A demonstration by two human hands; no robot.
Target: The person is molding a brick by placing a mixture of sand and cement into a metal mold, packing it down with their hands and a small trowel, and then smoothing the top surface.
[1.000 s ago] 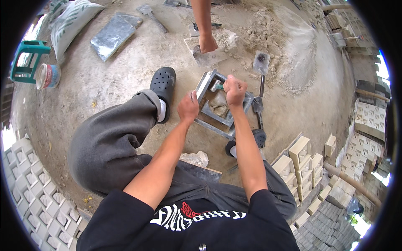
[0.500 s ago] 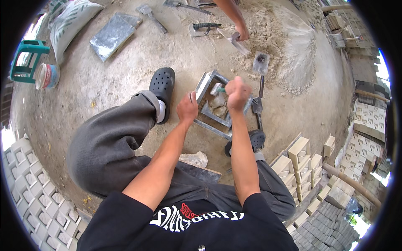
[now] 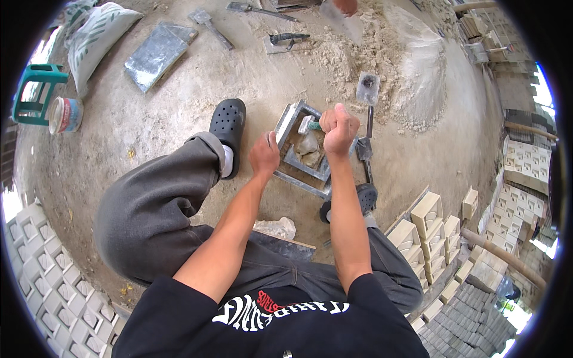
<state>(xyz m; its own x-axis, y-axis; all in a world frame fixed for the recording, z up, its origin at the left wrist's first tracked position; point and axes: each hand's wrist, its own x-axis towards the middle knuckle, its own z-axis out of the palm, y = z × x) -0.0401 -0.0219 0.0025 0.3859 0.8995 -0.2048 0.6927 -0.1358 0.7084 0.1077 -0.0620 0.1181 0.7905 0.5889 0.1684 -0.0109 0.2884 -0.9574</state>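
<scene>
In front of me on the ground sits a rectangular metal mold (image 3: 303,185), its dusty hollow holding a pale, lumpy piece (image 3: 309,149). My left hand (image 3: 264,154) is closed at the mold's left edge, with the fingertips partly hidden. Over the mold's right side, my right hand (image 3: 339,131) is wrapped around the green handle of a hammer (image 3: 306,125). The hammer's metal head is inside the frame outline, just above the pale piece. Most of the handle is covered by my fist.
Right of the mold lie a small trowel-like tool (image 3: 368,89) and another dark tool (image 3: 364,156). Sandy powder (image 3: 412,83) is heaped beyond. A co-worker's hand (image 3: 345,6) shows at the top by a blurred blade. Pale blocks (image 3: 427,227) are stacked at lower right; a metal plate (image 3: 156,56) lies far left.
My right fist has stayed over the mold with the hammer, with only a slight shift. The co-worker's hand and blade have moved up and away, toward the top edge.
</scene>
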